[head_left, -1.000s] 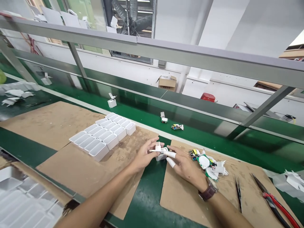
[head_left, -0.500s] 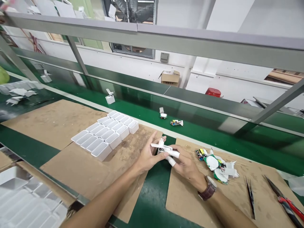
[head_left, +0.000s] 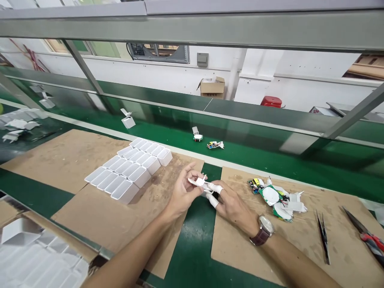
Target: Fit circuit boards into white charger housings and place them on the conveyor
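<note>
Between both hands, over the gap between two cardboard sheets, is a small white plastic plug part (head_left: 200, 182) with prongs sticking up. My left hand (head_left: 185, 188) grips it from the left, thumb in front and fingers behind. From the right, my right hand (head_left: 229, 202) pinches it with white-covered fingertips. What lies beneath the part is hidden by the fingers. Rows of open white plastic cases (head_left: 127, 168) stand on the cardboard to the left. Right of my right hand lies a pile of circuit boards with white discs (head_left: 271, 195).
Tweezers (head_left: 323, 238) and red-handled pliers (head_left: 364, 234) lie on the right cardboard. A box of white cases (head_left: 42, 256) stands at lower left. More assemblies (head_left: 215, 145) sit on the green conveyor belt (head_left: 168, 136), below a metal rail (head_left: 192, 30).
The view has shifted, tilting down a little. Both hands still hold the white part, which has turned slightly, and the left fingers have curled closer around it.
</note>
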Demonstrator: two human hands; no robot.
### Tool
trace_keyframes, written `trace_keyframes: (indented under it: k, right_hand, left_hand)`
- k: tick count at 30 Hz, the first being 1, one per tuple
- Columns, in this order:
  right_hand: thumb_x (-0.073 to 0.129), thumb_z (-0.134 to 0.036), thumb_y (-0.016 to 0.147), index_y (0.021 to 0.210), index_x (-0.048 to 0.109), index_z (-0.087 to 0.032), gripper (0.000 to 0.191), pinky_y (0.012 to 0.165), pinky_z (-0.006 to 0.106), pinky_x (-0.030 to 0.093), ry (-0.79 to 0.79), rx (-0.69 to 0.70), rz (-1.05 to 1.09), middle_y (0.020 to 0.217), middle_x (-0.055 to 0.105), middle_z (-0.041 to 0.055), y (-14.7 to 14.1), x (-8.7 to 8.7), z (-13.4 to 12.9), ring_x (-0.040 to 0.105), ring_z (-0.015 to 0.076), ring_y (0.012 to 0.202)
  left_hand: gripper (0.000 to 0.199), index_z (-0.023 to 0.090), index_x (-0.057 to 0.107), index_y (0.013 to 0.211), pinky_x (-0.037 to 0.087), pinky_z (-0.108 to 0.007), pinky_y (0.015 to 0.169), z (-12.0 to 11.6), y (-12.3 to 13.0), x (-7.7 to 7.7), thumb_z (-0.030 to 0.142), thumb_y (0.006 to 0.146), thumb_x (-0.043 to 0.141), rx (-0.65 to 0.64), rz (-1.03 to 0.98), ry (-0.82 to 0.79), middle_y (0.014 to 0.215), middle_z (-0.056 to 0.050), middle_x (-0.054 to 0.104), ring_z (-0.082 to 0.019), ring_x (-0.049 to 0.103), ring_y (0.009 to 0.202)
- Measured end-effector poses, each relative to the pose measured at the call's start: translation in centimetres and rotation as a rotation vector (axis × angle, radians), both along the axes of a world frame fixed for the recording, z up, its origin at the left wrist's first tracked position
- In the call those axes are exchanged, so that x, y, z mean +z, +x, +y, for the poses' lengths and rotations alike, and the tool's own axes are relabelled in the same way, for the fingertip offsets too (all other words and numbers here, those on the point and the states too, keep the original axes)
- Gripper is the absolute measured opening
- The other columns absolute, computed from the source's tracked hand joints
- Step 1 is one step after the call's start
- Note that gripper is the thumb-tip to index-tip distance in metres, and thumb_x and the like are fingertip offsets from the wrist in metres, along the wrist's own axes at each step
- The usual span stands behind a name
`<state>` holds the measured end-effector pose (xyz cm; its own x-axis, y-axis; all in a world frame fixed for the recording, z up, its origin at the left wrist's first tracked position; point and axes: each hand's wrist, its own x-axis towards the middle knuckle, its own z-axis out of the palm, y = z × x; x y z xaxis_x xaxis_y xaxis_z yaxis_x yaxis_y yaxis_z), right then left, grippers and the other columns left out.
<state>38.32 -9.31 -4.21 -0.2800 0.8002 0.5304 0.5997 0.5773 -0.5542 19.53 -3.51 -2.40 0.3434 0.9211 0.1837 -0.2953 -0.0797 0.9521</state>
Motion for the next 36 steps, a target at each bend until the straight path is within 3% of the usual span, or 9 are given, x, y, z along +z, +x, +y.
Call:
trace_keyframes:
  k: [4, 9, 15, 19, 22, 25, 27, 30, 36]
  right_hand:
    - [0.052, -0.015, 0.104, 0.137, 0.050, -0.023, 0.034, 0.086, 0.043, 0.063, -0.021, 0.003, -0.051, 0.120, 0.066, 0.0119, -0.1, 0.4, 0.0, 0.069, 0.0252, 0.101]
    - [0.049, -0.012, 0.102, 0.139, 0.052, -0.024, 0.039, 0.089, 0.045, 0.063, -0.032, 0.032, -0.105, 0.121, 0.062, 0.0122, -0.2, 0.3, 0.2, 0.066, 0.0254, 0.104]
    - [0.050, -0.011, 0.102, 0.148, 0.047, -0.026, 0.048, 0.094, 0.045, 0.062, -0.007, 0.038, -0.078, 0.127, 0.060, 0.0136, -0.1, -0.3, 0.0, 0.065, 0.0259, 0.111]
    - [0.052, -0.011, 0.100, 0.140, 0.055, -0.025, 0.043, 0.092, 0.044, 0.062, 0.003, 0.032, -0.027, 0.128, 0.060, 0.0142, -0.4, -0.5, 0.1, 0.066, 0.0252, 0.108]
    - [0.054, -0.024, 0.102, 0.134, 0.059, -0.024, 0.033, 0.084, 0.042, 0.064, -0.145, 0.021, 0.301, 0.118, 0.068, 0.0120, -0.6, -0.7, 0.8, 0.070, 0.0240, 0.099]
    - [0.059, -0.036, 0.099, 0.121, 0.063, -0.020, 0.027, 0.074, 0.041, 0.065, -0.488, 0.100, 0.833, 0.102, 0.074, 0.0106, -0.6, -0.7, 1.6, 0.074, 0.0249, 0.086]
    - [0.063, -0.040, 0.095, 0.112, 0.065, -0.018, 0.027, 0.072, 0.042, 0.064, -0.661, 0.165, 1.034, 0.100, 0.075, 0.0117, -0.5, -0.5, 1.9, 0.075, 0.0267, 0.083]
    - [0.072, -0.040, 0.088, 0.104, 0.069, -0.017, 0.028, 0.072, 0.040, 0.063, -0.784, 0.207, 1.182, 0.096, 0.076, 0.0100, -0.6, 0.1, 1.8, 0.075, 0.0265, 0.081]
    - [0.084, -0.036, 0.079, 0.094, 0.073, -0.018, 0.026, 0.074, 0.035, 0.059, -0.910, 0.200, 1.327, 0.091, 0.075, 0.0056, -1.0, 0.7, 1.4, 0.073, 0.0247, 0.087]
  left_hand:
    - [0.066, 0.023, 0.051, 0.132, 0.056, -0.039, 0.095, 0.3, 0.2, 0.2, 0.015, 0.073, 0.079, 0.051, -0.085, -0.095, 0.091, 0.002, 0.060, -0.022, 0.071, 0.101]
    - [0.063, 0.023, 0.054, 0.129, 0.052, -0.044, 0.105, 0.3, 0.3, 0.2, 0.015, 0.072, 0.077, 0.054, -0.071, -0.073, 0.090, 0.004, 0.060, -0.019, 0.072, 0.098]
    - [0.061, 0.023, 0.055, 0.129, 0.054, -0.043, 0.101, 0.4, 0.3, 0.0, 0.015, 0.072, 0.077, 0.051, -0.056, -0.071, 0.088, 0.003, 0.060, -0.020, 0.071, 0.096]
    - [0.063, 0.022, 0.052, 0.135, 0.057, -0.041, 0.094, 0.5, 0.1, -0.3, 0.020, 0.077, 0.077, 0.044, -0.010, -0.029, 0.096, -0.001, 0.065, -0.022, 0.072, 0.099]
    - [0.077, 0.024, 0.044, 0.146, 0.053, -0.048, 0.105, 0.1, 0.0, -0.6, 0.031, 0.079, 0.082, 0.108, 0.173, 0.171, 0.131, -0.012, 0.062, -0.030, 0.065, 0.123]
    - [0.094, 0.026, 0.042, 0.150, 0.042, -0.056, 0.118, -0.5, 0.0, -0.8, 0.034, 0.071, 0.092, 0.148, 0.445, 0.492, 0.153, -0.017, 0.048, -0.037, 0.048, 0.144]
    - [0.083, 0.026, 0.046, 0.147, 0.043, -0.058, 0.117, -0.9, 0.2, -1.0, 0.031, 0.077, 0.089, 0.142, 0.545, 0.632, 0.148, -0.016, 0.053, -0.037, 0.050, 0.141]
    - [0.063, 0.026, 0.048, 0.143, 0.048, -0.055, 0.110, -1.0, 0.5, -1.3, 0.027, 0.088, 0.079, 0.171, 0.576, 0.737, 0.139, -0.015, 0.060, -0.033, 0.058, 0.132]
    - [0.062, 0.026, 0.049, 0.142, 0.051, -0.049, 0.107, -0.7, 0.3, -1.4, 0.024, 0.088, 0.080, 0.202, 0.558, 0.860, 0.134, -0.013, 0.065, -0.031, 0.060, 0.127]
